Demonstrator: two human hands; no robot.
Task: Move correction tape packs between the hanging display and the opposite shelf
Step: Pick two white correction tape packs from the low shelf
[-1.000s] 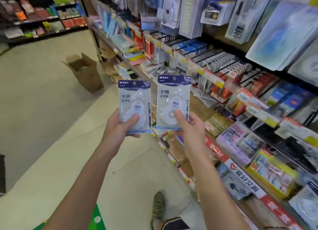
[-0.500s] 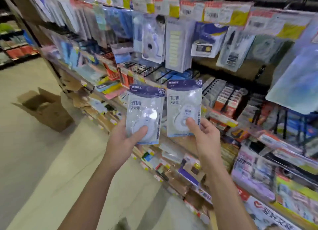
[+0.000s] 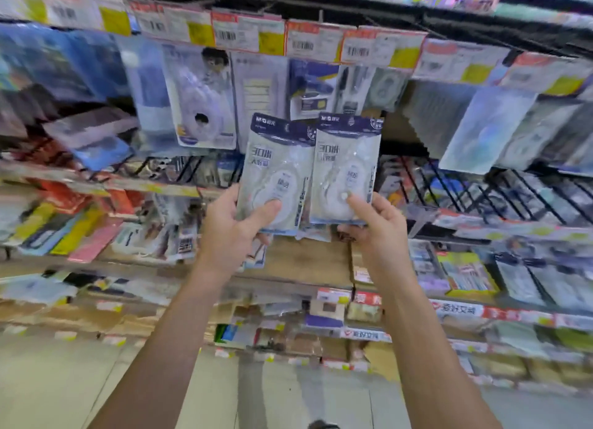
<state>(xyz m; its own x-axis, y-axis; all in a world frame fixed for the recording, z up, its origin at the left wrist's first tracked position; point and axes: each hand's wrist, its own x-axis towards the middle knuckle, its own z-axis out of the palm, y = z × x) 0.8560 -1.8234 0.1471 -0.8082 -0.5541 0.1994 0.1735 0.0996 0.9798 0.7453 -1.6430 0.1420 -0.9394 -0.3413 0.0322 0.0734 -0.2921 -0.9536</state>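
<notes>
Two correction tape packs held up in the middle of the frame, side by side, upright, the right one overlapping the left one's edge a little. Left pack (image 3: 277,175) pinched by the left hand (image 3: 229,228), thumb pressed on the front near the bottom, other fingers curled behind. Right pack (image 3: 346,168) pinched the same way by the right hand (image 3: 373,228), thumb on the white round tape shape. Dark blue strip across the top of each pack, with a small white brand mark too blurry to read. Below that, big grey characters looking like "30" and a Chinese sign, then smaller Chinese writing, not clear. Behind the packs, across the upper half of the frame, the hanging display (image 3: 205,104) full of clear packs on hooks. Row of price tags (image 3: 247,32) along the top, white with red and yellow parts and barcodes, numbers unreadable. Lower right, a red and white shelf strip (image 3: 455,309) with Chinese writing. Grey floor (image 3: 64,387) at the bottom left.
</notes>
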